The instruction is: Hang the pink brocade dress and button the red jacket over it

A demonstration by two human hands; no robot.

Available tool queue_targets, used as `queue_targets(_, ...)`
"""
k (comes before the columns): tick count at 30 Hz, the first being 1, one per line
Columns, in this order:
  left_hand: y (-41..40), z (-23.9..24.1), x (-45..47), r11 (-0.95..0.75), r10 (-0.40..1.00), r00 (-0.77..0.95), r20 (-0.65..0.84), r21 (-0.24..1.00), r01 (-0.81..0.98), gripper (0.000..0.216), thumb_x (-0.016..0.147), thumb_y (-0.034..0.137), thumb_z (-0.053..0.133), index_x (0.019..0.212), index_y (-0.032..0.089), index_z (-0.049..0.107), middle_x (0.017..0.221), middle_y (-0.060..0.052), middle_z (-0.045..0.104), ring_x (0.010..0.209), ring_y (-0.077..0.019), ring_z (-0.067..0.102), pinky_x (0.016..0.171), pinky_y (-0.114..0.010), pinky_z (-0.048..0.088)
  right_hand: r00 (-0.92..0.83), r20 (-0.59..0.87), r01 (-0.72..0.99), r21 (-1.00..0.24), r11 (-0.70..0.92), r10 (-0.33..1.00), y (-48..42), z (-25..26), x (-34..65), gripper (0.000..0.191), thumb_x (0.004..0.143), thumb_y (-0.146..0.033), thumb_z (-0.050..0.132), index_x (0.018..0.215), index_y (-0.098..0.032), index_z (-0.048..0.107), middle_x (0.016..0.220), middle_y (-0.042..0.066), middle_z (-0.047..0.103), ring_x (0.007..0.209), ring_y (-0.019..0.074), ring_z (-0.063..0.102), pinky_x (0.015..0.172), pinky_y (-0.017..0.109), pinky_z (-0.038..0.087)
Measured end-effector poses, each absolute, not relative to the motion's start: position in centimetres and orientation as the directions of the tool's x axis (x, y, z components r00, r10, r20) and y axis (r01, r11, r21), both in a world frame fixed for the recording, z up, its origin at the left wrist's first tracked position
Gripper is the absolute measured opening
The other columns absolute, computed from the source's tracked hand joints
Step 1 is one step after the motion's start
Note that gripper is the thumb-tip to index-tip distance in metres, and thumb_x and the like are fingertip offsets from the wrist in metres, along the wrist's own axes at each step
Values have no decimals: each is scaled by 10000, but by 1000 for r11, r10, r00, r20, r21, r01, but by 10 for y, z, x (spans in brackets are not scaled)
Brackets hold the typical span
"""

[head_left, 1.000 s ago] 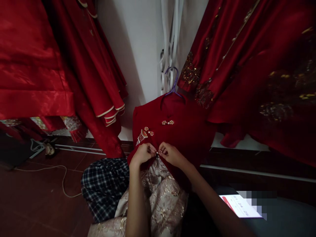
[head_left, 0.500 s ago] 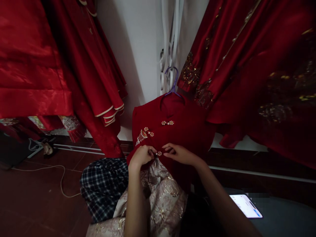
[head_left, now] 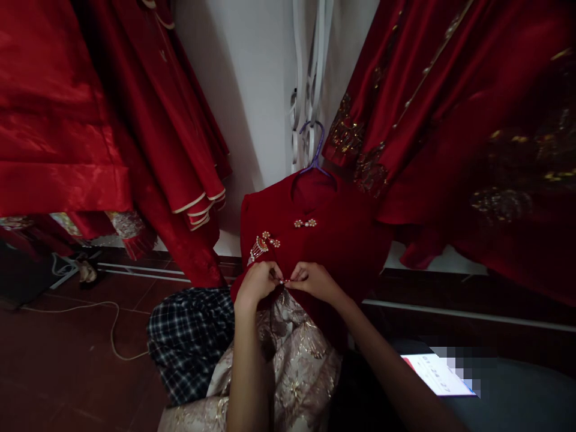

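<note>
A dark red garment (head_left: 337,240) hangs in front of me on a purple hanger (head_left: 316,157). Jewelled flower clasps (head_left: 305,223) fasten its neckline, and a beaded ornament (head_left: 259,247) sits at its left side. Lower on its front, a small pearl clasp (head_left: 285,281) lies between my fingertips. My left hand (head_left: 258,285) pinches the clasp's left end. From the other side, my right hand (head_left: 314,281) closes thumb and fingers on its right end. Beneath both hands spreads a pale gold-embroidered skirt (head_left: 297,378), partly over my lap.
Red garments (head_left: 180,120) hang on the left, and more with gold trim (head_left: 427,120) on the right. White metal bars (head_left: 310,72) run up the wall. A lit phone (head_left: 438,375) lies at lower right. A cable (head_left: 117,330) crosses the tiled floor.
My right hand has moved left and closed on the right end of the pearl clasp. My left hand stays almost where it was.
</note>
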State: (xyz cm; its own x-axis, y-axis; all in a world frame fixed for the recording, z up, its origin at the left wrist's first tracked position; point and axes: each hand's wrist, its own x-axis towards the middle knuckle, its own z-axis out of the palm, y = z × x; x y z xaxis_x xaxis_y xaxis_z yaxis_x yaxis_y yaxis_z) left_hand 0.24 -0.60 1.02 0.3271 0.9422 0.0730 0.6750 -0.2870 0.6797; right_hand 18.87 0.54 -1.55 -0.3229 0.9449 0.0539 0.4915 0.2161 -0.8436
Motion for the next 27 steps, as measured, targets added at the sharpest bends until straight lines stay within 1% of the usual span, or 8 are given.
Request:
queue_targets(4, -4, 9, 3, -273, 929, 367, 49, 758, 593, 179, 664, 127, 592, 829, 157, 656, 833, -42, 690, 730, -114, 623, 697, -200, 467, -304, 33, 411, -897, 162, 952, 8, -18, 191, 220, 584, -326, 721, 662, -173, 584, 675, 37, 682, 665, 160, 647, 590, 233, 473)
queue_targets(7, -3, 9, 3, -250, 926, 377, 26, 791, 559, 189, 662, 172, 628, 846, 144, 661, 847, -53, 693, 752, -125, 629, 715, -210, 474, -302, 27, 369, -918, 144, 953, 9, -18, 192, 241, 583, -332, 723, 671, -164, 575, 679, 37, 678, 663, 153, 640, 592, 234, 470)
queue_targets(11, -3, 8, 1, -277, 926, 371, 71, 796, 538, 184, 705, 269, 619, 839, 152, 664, 849, -48, 692, 761, -132, 627, 712, -219, 470, -321, 12, 312, -943, 118, 947, 8, -13, 192, 279, 575, -347, 734, 687, -155, 565, 665, 29, 662, 649, 137, 622, 603, 236, 466)
queue_targets(18, -4, 11, -2, -328, 916, 383, 118, 770, 547, 160, 714, 268, 615, 813, 151, 660, 808, -34, 682, 714, -120, 603, 669, -211, 451, -373, -75, 229, -973, 14, 925, 5, -6, 191, 338, 562, -386, 742, 681, -136, 548, 614, 10, 629, 581, 100, 574, 571, 229, 441)
queue_targets(23, -6, 16, -3, -348, 902, 412, 132, 787, 510, 165, 720, 281, 620, 810, 147, 655, 773, -25, 672, 691, -113, 591, 647, -208, 443, -405, -77, 187, -982, 0, 911, 4, -2, 193, 372, 543, -399, 759, 697, -126, 558, 630, 19, 633, 583, 95, 567, 577, 231, 429)
queue_targets(27, -6, 17, -5, -332, 909, 396, 131, 803, 496, 191, 714, 316, 634, 802, 147, 650, 774, -28, 667, 694, -118, 593, 641, -214, 442, -422, -72, 167, -986, -1, 904, 5, -3, 193, 374, 546, -405, 758, 701, -128, 559, 628, 22, 635, 588, 100, 571, 574, 232, 422)
